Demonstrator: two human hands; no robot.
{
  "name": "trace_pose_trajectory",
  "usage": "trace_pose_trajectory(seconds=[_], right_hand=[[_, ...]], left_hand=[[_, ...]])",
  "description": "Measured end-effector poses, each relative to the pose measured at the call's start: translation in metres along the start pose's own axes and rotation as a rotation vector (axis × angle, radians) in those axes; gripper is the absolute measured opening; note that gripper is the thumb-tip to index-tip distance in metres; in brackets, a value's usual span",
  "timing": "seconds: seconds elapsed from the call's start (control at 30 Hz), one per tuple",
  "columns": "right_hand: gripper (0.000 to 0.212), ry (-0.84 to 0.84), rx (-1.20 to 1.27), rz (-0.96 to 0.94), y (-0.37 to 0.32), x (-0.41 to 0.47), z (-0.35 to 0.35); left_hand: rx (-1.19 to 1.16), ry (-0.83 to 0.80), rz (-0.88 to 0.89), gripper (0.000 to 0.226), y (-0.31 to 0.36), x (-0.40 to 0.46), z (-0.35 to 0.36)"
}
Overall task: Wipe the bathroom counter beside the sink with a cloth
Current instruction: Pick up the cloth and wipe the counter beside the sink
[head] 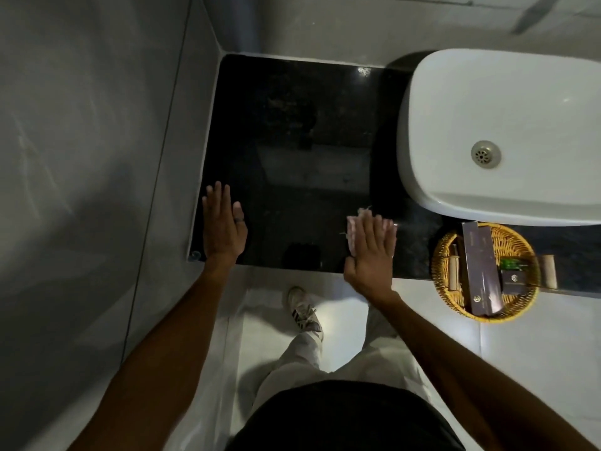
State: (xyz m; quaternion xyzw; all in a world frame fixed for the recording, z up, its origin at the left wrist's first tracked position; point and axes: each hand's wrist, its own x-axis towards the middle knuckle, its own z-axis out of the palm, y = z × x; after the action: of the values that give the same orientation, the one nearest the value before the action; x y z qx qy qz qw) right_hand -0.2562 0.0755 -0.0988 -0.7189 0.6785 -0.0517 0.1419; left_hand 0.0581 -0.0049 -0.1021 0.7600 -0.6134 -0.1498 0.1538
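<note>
A glossy black counter (292, 131) runs from the left wall to a white basin (494, 131) on the right. My right hand (370, 252) lies flat, palm down, on a pale pink cloth (351, 229) near the counter's front edge, a little left of the basin. Only the cloth's left side and frayed top corner show past my fingers. My left hand (222, 226) rests flat on the counter's front left corner beside the wall, fingers spread, holding nothing.
A round wicker basket (442, 255) with dark toiletry boxes and a green bottle sits at the front edge below the basin. A cardboard roll (549, 270) lies to its right. Grey walls close the left and back. White floor tiles and my shoe (304, 309) lie below.
</note>
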Motion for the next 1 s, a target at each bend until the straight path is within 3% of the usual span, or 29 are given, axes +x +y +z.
trace_pose_trajectory(seconds=[0.1,0.23,0.5,0.63,0.73,0.83,0.87,0.9,0.97,1.0], right_hand=[[0.090,-0.045,0.006,-0.031,-0.013,-0.027,0.004],[0.069,-0.137,0.142,-0.254,-0.033,-0.054,0.009],[0.074,-0.260,0.289,-0.458,-0.086,-0.013,0.007],[0.061,-0.418,0.465,-0.554,-0.106,-0.005,-0.001],[0.046,-0.643,0.861,-0.287,-0.098,-0.014,-0.023],[0.050,-0.730,1.563,0.264,-0.080,-0.014,-0.057],[0.050,-0.750,1.761,0.465,-0.078,-0.006,-0.069],[0.049,-0.758,1.914,0.630,-0.077,0.002,-0.078],[0.051,-0.719,2.029,0.795,-0.075,0.019,-0.089],[0.051,-0.687,2.018,0.838,-0.074,0.027,-0.093]], left_hand=[[-0.016,-0.009,-0.011,0.053,0.000,0.000,-0.001],[-0.053,-0.022,-0.025,0.054,0.001,-0.001,-0.001],[-0.034,0.021,0.036,0.052,0.010,0.006,-0.005],[-0.045,0.061,-0.015,0.051,0.001,0.006,-0.013],[-0.145,0.100,-0.045,0.047,0.010,-0.006,-0.012],[-0.448,0.128,0.045,0.044,0.034,-0.018,-0.012],[-0.614,0.029,0.006,0.047,0.045,-0.021,-0.014],[-0.836,-0.168,-0.113,0.054,0.058,-0.023,-0.020],[-1.272,-0.644,-0.484,0.069,0.083,-0.026,-0.029],[-1.380,-0.814,-0.599,0.074,0.090,-0.029,-0.031]])
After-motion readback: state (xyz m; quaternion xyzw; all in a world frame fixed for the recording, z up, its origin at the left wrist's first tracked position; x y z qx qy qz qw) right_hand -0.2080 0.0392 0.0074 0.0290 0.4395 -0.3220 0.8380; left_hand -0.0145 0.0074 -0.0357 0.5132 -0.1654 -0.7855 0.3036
